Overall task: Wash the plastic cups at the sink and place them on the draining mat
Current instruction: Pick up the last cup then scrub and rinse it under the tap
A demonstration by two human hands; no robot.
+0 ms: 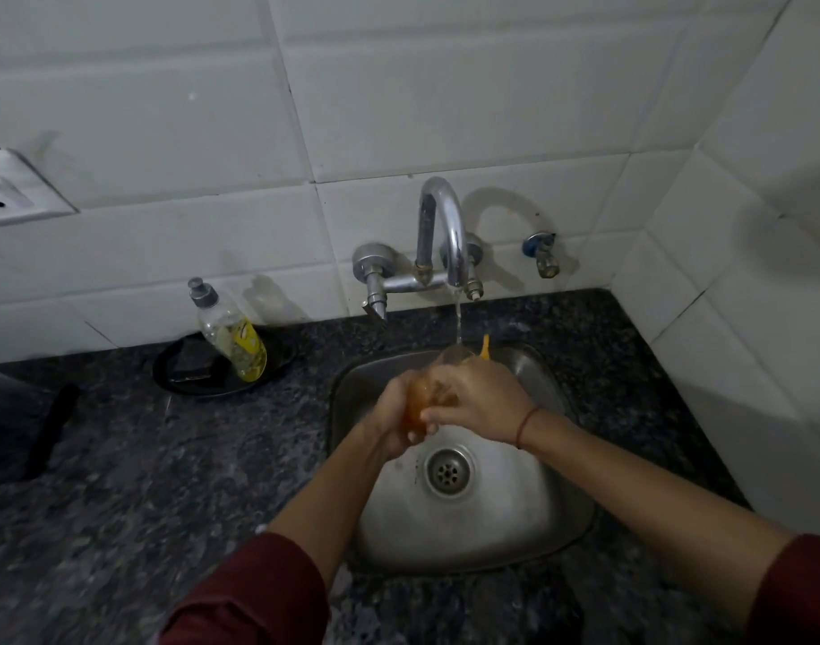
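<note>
A translucent orange plastic cup [419,402] lies tilted between both hands over the steel sink [561,519], its clear rim [457,353] under the running water from the chrome tap [445,225]. My left hand [391,423] curls round the cup's base from the left. From the right, my right hand [480,402] wraps over the cup's side, fingers curled against it. An orange sliver [485,347] shows behind the rim; what it is cannot be told.
A dish-soap bottle [233,332] leans on a black round dish [189,386] left of the sink. Dark granite counter [142,481] surrounds the basin. A black item [49,430] lies at far left. The drain [447,472] sits mid-basin. Tiled walls close in behind and right.
</note>
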